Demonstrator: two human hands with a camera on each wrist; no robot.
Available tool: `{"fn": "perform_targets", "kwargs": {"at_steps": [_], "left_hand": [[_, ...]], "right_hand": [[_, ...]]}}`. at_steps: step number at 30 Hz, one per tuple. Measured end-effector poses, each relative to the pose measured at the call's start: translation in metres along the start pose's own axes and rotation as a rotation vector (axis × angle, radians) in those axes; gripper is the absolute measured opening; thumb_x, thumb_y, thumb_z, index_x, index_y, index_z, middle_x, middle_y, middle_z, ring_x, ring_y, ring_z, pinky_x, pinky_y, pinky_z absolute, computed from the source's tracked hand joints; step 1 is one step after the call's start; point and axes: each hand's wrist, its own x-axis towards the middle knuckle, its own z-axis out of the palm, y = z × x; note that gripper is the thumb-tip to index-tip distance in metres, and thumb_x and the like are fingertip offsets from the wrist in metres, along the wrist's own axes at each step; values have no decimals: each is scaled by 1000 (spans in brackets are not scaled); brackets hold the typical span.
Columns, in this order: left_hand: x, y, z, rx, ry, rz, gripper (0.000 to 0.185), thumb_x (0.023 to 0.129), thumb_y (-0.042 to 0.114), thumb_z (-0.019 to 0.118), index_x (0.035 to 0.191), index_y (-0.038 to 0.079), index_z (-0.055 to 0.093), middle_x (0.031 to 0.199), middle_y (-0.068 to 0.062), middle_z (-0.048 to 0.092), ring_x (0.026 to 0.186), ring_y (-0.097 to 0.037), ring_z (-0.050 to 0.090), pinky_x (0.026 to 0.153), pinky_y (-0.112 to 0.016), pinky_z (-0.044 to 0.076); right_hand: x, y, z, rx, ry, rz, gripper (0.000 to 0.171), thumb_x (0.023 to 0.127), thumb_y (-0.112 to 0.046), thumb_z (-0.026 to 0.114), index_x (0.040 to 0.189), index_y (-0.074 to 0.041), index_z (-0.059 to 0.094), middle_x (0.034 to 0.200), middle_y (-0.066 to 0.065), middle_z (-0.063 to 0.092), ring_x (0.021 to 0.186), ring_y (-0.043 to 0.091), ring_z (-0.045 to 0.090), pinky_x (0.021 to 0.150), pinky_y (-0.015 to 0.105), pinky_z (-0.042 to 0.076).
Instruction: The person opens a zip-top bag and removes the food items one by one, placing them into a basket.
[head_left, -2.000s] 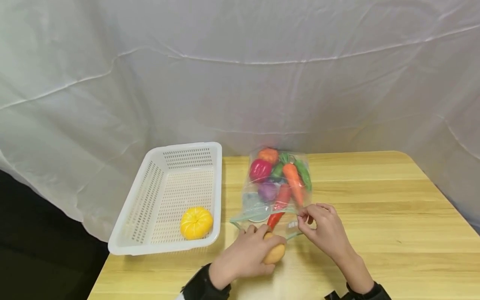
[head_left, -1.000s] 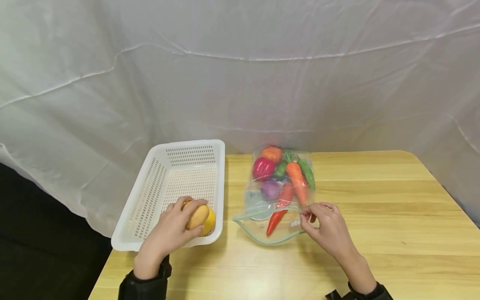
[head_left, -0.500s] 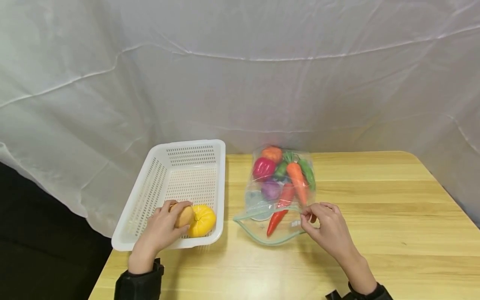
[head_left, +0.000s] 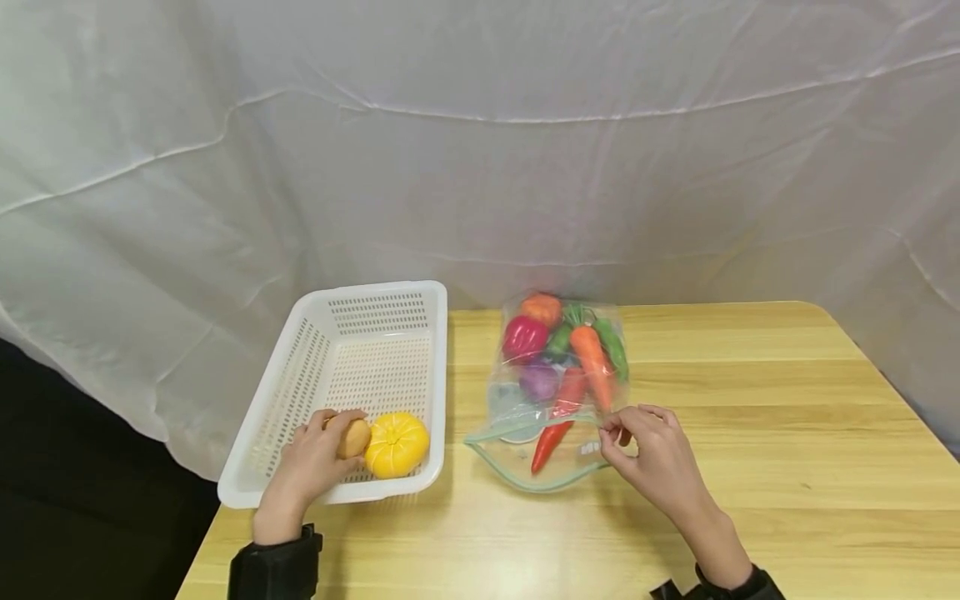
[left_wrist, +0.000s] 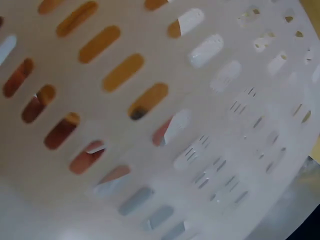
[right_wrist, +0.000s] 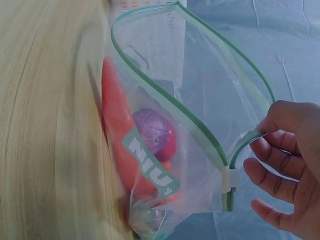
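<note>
Inside the white basket (head_left: pixel 247 475), near its front left corner, my left hand (head_left: pixel 303 467) has its fingers round a tan potato (head_left: pixel 354 439). Right beside the potato sits a yellow pumpkin (head_left: pixel 397 446). In the left wrist view the slotted basket wall (left_wrist: pixel 200 100) fills the frame, with orange and reddish patches showing through. My right hand (head_left: pixel 648 450) pinches the green zip edge of a clear zip bag (right_wrist: pixel 200 115), whose mouth gapes. A long red chili pepper (head_left: pixel 553 446) lies partly in the mouth, and a purple onion (right_wrist: pixel 152 131) sits deeper inside.
Further back in the bag are an orange carrot (head_left: pixel 592 362), a magenta bell pepper (head_left: pixel 524 339), a small orange pumpkin (head_left: pixel 542 309) and green vegetables. A grey-white cloth (head_left: pixel 480 183) hangs behind the wooden table (head_left: pixel 750 467).
My left hand carried the potato from the bag's mouth leftward into the basket, then down to the pumpkin's left side. My right hand stays at the bag's edge.
</note>
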Motion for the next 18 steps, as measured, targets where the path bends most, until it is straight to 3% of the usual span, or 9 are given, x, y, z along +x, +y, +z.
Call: {"fn": "perform_targets", "kwargs": {"at_steps": [18], "left_hand": [[3, -7, 5, -20, -24, -45, 57, 74, 20, 76, 126, 11, 52, 127, -32, 43, 100, -53, 47, 74, -60, 44]], "right_hand": [[0, 0, 2, 28, 13, -10, 18, 65, 1, 69, 74, -13, 62, 63, -9, 60, 57, 5, 51, 77, 43, 47]]}}
